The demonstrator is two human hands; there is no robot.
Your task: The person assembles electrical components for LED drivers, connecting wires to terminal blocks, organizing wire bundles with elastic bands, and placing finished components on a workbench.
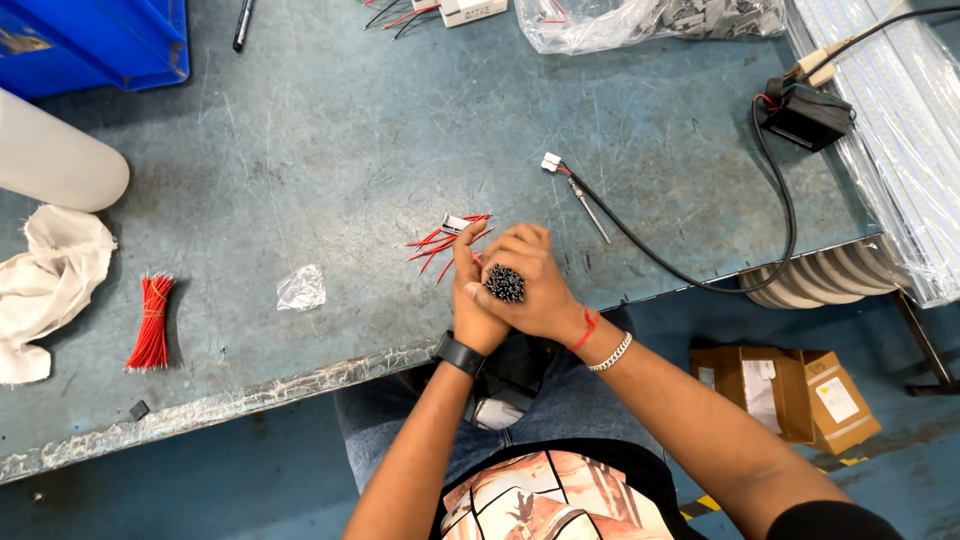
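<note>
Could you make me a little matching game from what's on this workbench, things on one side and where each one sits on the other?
Things:
1. bundle of black wires
2. bundle of red wires
3. white cloth
4. blue bin

Places:
A. top left corner of the bench
B. gripped by the right hand, with the left hand against it
C. at the far left edge of the bench
D. lying alone, just right of the cloth

Pairs: 1-B, 2-D, 3-C, 4-A
</note>
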